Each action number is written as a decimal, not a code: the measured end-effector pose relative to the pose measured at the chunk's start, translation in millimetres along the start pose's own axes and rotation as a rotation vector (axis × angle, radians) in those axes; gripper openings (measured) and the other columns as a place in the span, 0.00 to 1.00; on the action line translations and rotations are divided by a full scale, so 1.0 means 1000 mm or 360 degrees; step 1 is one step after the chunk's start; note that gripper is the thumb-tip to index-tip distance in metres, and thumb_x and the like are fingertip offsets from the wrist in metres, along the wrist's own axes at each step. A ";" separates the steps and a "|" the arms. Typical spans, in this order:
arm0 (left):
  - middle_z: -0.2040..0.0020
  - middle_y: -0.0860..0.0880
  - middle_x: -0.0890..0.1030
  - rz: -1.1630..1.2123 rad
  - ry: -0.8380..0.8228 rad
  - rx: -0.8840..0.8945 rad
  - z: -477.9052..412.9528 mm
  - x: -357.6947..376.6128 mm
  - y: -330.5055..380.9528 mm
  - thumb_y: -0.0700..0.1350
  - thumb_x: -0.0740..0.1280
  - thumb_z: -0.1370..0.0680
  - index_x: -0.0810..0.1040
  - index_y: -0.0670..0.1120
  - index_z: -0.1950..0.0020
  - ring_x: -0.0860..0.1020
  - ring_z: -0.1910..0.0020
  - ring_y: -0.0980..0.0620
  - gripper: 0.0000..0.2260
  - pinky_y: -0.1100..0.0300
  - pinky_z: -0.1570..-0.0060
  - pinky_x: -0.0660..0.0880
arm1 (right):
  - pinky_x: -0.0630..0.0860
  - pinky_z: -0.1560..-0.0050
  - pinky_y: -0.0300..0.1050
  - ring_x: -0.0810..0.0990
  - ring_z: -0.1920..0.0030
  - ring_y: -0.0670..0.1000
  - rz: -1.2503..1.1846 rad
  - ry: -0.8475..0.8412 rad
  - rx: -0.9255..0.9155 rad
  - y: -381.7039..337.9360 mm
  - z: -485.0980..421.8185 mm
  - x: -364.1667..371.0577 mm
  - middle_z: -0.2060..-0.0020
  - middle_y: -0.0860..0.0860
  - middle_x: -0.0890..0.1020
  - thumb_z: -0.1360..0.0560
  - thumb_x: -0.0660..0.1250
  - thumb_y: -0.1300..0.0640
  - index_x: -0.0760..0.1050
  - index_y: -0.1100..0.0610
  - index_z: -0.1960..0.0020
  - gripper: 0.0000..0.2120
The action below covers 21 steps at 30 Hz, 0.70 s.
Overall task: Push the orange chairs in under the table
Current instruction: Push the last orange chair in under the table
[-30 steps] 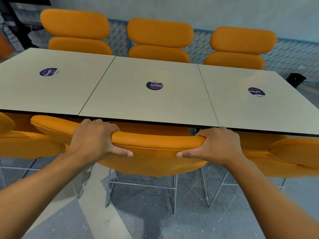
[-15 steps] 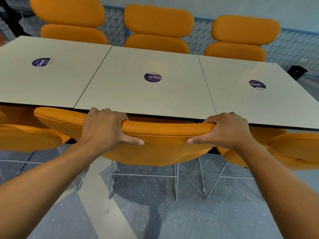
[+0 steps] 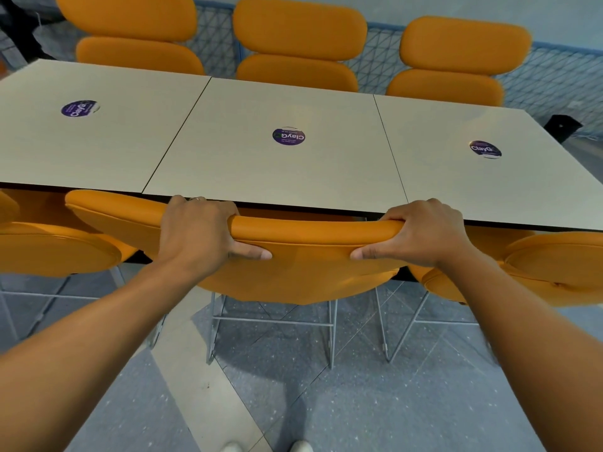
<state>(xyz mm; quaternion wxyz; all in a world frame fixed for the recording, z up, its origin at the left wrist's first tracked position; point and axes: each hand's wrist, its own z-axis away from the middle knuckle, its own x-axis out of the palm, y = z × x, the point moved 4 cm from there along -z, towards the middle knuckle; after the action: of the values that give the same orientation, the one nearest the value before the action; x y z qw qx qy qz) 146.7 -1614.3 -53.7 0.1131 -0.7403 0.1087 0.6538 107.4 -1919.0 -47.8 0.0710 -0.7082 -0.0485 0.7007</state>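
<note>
Down at the bottom edge, the tips of two pale shoes stand on the speckled grey floor, with a lighter stripe running diagonally across it. Both bare forearms reach forward and up. The left hand is wrapped tight over the top edge of the middle orange chair, fingers curled over the far side, thumb pressed flat on the near face, a ring showing on one finger. The right hand grips the same backrest further along in the same way, thumb pointing inward. Both are closed firmly on that backrest, well apart from each other.

The backrest's top edge sits right at the near edge of the tabletop, the seat already under it, thin metal legs on the floor below. Just left, another orange chair sits tucked close beside it; just right, a third, nearly touching the held one.

The pale tabletop is made of three panels, each with a round purple sticker. Beyond the far edge, three more orange chairs face this way, backed by a blue mesh fence. A small black box sits on the floor at far right.
</note>
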 end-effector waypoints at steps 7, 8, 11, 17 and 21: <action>0.71 0.55 0.71 -0.0049 -0.0028 0.0017 -0.001 -0.001 0.009 0.83 0.47 0.48 0.77 0.53 0.54 0.73 0.65 0.52 0.43 0.55 0.58 0.62 | 0.72 0.58 0.44 0.78 0.57 0.47 -0.0032 -0.0010 0.0019 0.007 0.000 -0.004 0.65 0.37 0.79 0.56 0.56 0.12 0.77 0.36 0.56 0.40; 0.71 0.55 0.72 -0.0064 -0.0021 0.0032 -0.001 0.000 0.005 0.83 0.47 0.48 0.77 0.54 0.55 0.73 0.65 0.52 0.42 0.55 0.59 0.61 | 0.72 0.58 0.44 0.78 0.57 0.46 -0.0032 0.0014 0.0023 0.006 0.000 -0.003 0.66 0.37 0.79 0.55 0.55 0.12 0.78 0.36 0.56 0.40; 0.69 0.54 0.74 -0.0115 -0.0030 0.0074 -0.003 0.002 0.000 0.84 0.47 0.47 0.76 0.55 0.54 0.74 0.64 0.52 0.41 0.55 0.58 0.64 | 0.69 0.61 0.42 0.77 0.57 0.46 -0.0036 0.0060 0.0039 0.002 0.003 -0.001 0.66 0.37 0.79 0.55 0.55 0.12 0.78 0.36 0.56 0.40; 0.67 0.54 0.74 -0.0134 -0.0042 0.0122 -0.003 0.003 -0.007 0.84 0.47 0.47 0.74 0.57 0.52 0.71 0.63 0.52 0.41 0.54 0.56 0.65 | 0.72 0.60 0.43 0.78 0.55 0.47 -0.0003 0.0064 0.0095 -0.002 0.006 0.002 0.63 0.39 0.81 0.56 0.54 0.11 0.80 0.38 0.53 0.45; 0.67 0.54 0.72 -0.0113 -0.0040 0.0123 0.004 0.003 -0.012 0.84 0.47 0.47 0.75 0.56 0.52 0.71 0.63 0.52 0.41 0.55 0.57 0.65 | 0.77 0.61 0.44 0.79 0.59 0.47 0.0040 0.0090 0.0102 -0.007 0.015 0.005 0.67 0.40 0.80 0.55 0.53 0.10 0.81 0.41 0.56 0.45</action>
<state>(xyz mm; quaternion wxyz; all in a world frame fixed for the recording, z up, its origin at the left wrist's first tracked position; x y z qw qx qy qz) 146.6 -1601.9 -56.6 0.1661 -0.7304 0.1061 0.6539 92.9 -1911.0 -52.0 0.0862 -0.7257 -0.0151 0.6824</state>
